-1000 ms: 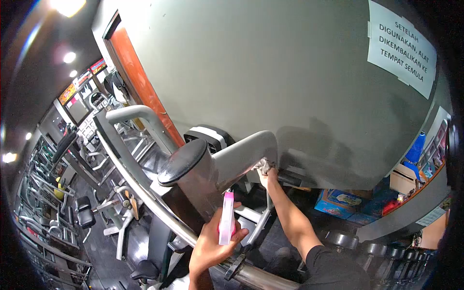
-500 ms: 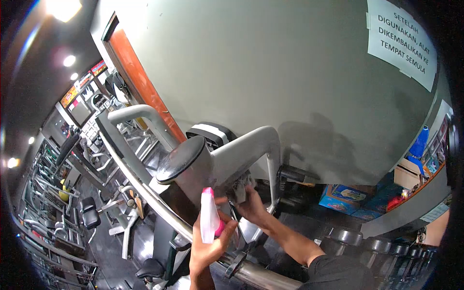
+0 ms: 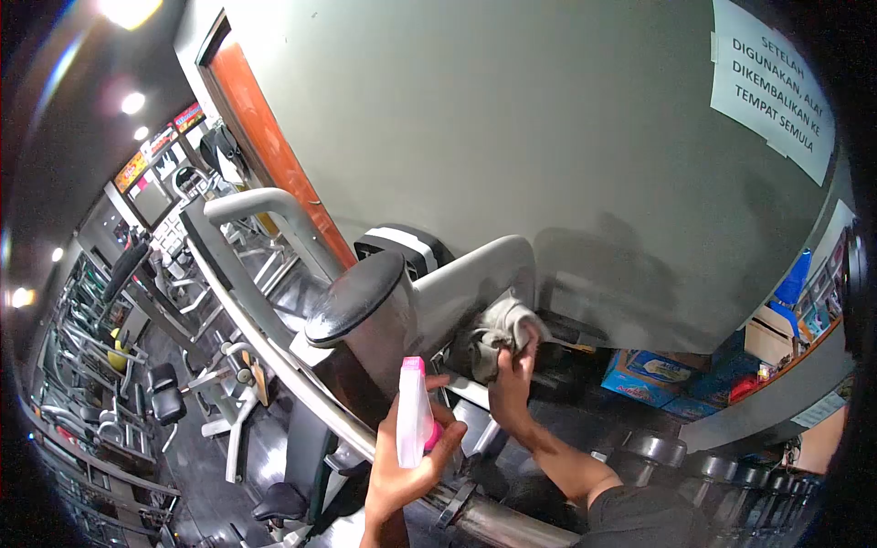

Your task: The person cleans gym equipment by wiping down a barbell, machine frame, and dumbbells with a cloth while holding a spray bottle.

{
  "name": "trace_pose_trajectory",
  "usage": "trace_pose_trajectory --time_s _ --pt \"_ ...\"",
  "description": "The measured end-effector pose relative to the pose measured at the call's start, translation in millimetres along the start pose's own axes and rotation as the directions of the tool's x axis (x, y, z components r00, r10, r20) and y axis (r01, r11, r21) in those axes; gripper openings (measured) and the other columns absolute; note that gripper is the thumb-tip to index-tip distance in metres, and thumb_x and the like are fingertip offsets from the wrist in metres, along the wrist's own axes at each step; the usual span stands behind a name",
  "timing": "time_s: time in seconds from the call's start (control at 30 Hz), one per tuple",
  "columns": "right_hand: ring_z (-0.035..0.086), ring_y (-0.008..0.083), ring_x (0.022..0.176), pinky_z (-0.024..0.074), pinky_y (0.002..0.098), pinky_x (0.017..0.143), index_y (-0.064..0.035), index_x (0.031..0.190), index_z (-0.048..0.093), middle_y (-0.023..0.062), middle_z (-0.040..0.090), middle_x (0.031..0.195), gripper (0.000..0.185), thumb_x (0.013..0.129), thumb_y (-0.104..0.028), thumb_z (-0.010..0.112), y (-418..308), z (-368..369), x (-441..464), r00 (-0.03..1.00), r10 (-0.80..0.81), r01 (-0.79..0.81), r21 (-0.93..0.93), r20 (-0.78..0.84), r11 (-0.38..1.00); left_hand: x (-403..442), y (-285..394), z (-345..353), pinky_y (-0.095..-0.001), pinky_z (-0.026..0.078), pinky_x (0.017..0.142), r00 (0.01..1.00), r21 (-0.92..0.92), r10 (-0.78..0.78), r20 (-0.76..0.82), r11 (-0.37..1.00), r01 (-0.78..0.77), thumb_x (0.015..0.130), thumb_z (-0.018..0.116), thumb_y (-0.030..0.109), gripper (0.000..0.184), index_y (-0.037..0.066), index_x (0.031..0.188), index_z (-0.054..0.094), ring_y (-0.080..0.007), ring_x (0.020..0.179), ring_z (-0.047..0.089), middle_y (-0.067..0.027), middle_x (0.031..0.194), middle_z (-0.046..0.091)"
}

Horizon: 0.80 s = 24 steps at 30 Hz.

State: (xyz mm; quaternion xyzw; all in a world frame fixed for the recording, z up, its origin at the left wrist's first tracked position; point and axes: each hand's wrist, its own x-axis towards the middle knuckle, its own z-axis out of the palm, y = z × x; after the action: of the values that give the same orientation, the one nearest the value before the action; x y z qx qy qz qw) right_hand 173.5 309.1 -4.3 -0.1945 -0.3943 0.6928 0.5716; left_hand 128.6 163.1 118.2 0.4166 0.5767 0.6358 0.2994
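My left hand [image 3: 402, 470] is wrapped round a spray bottle [image 3: 414, 420] with a pink and white top, in front of the gym machine's lower frame. A bunched grey cloth [image 3: 502, 336] is in my right hand [image 3: 512, 388], its fingers closed on the lower part. The cloth is beside the underside of the machine's bent grey arm [image 3: 484, 269]; whether they touch, I cannot tell. Left of the cloth stands the machine's round post with a dark cap [image 3: 356, 297].
An orange door [image 3: 265, 137] and a grey wall [image 3: 548, 119] with a paper sign [image 3: 772, 87] lie behind. Dumbbells [image 3: 653, 449] line the lower right, near blue boxes [image 3: 650, 374]. More gym machines [image 3: 164, 393] fill the left. A curved metal rail [image 3: 283, 370] crosses the foreground.
My right hand has moved with the cloth from the bent arm's outer end down and left, then back up and right. The cloth now shows more fully. My left hand keeps the bottle.
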Motion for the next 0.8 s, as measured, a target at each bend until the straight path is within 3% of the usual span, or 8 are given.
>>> trace_pose_trajectory --time_s 0.07,0.1,0.27,0.37,0.43,0.63,0.7,0.8 --pt "0.047 0.0249 0.112 0.0380 0.0343 0.094 -0.0072 0.132 0.031 0.0135 0.045 0.123 0.052 0.084 -0.001 0.051 9.6 -2.2 12.9 0.970 -0.218 0.233 -0.155 0.108 0.960 -0.1 -0.3 -0.8 -0.0223 0.043 0.060 1.000 0.008 0.000 0.005 1.000 0.000 0.077 0.068 0.003 0.048 -0.002 0.119 0.047 -0.0080 0.063 0.053 -0.0023 0.070 0.058" --pt "0.049 0.0302 0.109 0.0371 0.0426 0.095 -0.0073 0.126 0.040 0.0180 0.048 0.118 0.055 0.075 -0.001 0.060 -1.2 2.8 17.2 0.815 -0.474 0.564 -0.645 0.333 0.516 -0.2 -0.5 -0.6 -0.0223 0.043 0.060 1.000 0.022 0.001 0.011 1.000 -0.001 0.077 0.068 0.003 0.048 -0.002 0.119 0.047 -0.0081 0.063 0.053 -0.0024 0.070 0.058" --pt "0.050 0.0389 0.105 0.0336 0.0518 0.096 0.0003 0.116 0.049 0.0222 0.052 0.109 0.056 0.065 -0.016 0.066 6.4 9.3 67.3 0.253 -0.563 0.940 -0.338 0.787 -0.051 -0.8 -4.9 -2.1 -0.0222 0.043 0.060 1.000 0.064 0.001 0.009 0.998 -0.002 0.077 0.069 0.005 0.047 -0.003 0.118 0.047 -0.0083 0.063 0.054 -0.0027 0.070 0.059" --pt "0.051 0.0377 0.103 0.0358 0.0443 0.097 0.0009 0.118 0.048 0.0219 0.054 0.108 0.046 0.077 -0.017 0.059 11.9 -6.7 77.2 0.710 -0.358 0.681 -0.461 0.607 0.569 -1.0 -4.4 -0.9 -0.0225 0.043 0.060 1.000 0.016 -0.007 0.018 1.000 0.007 0.077 0.069 0.006 0.047 -0.003 0.117 0.048 -0.0083 0.062 0.054 -0.0025 0.069 0.058" --pt "0.048 0.0379 0.109 0.0335 0.0457 0.097 0.0005 0.117 0.049 0.0216 0.052 0.113 0.037 0.087 -0.020 0.046 70.2 -43.7 109.2 0.625 -0.596 0.760 -0.569 0.504 0.315 -0.2 -3.4 -0.3 -0.0227 0.043 0.059 0.999 0.025 0.001 0.040 1.000 -0.002 0.077 0.069 0.006 0.047 -0.003 0.117 0.048 -0.0083 0.061 0.054 -0.0023 0.068 0.058" --pt "0.053 0.0381 0.104 0.0392 0.0475 0.087 -0.0052 0.127 0.042 0.0220 0.053 0.116 0.037 0.095 -0.024 0.042 151.7 -119.4 202.8 0.745 -0.665 0.356 -0.811 -0.055 0.465 -0.2 -1.5 2.1 -0.0228 0.043 0.059 0.997 -0.001 -0.025 0.067 1.000 0.025 0.077 0.068 0.006 0.047 -0.003 0.118 0.047 -0.0082 0.061 0.052 -0.0014 0.068 0.057" --pt "0.061 0.0331 0.082 0.0451 0.0526 0.069 -0.0079 0.130 0.038 0.0171 0.059 0.106 0.045 0.095 -0.036 0.040 173.9 -145.6 216.5 0.836 0.240 -0.278 -0.004 -0.493 0.961 0.6 -2.5 1.8 -0.0227 0.043 0.059 0.998 0.000 -0.011 0.063 1.000 0.011 0.077 0.068 0.005 0.047 -0.002 0.118 0.046 -0.0081 0.061 0.052 -0.0012 0.068 0.056" --pt "0.055 0.0285 0.052 0.0426 0.0548 0.048 -0.0081 0.114 0.051 0.0118 0.059 0.075 0.040 0.092 -0.039 0.038 132.1 -134.7 202.4 0.769 0.460 -0.141 0.585 -0.443 0.799 0.9 -5.4 0.8 -0.0225 0.042 0.059 0.997 -0.030 -0.020 0.073 0.999 0.022 0.076 0.068 0.004 0.048 -0.001 0.119 0.046 -0.0081 0.061 0.052 -0.0010 0.068 0.056"
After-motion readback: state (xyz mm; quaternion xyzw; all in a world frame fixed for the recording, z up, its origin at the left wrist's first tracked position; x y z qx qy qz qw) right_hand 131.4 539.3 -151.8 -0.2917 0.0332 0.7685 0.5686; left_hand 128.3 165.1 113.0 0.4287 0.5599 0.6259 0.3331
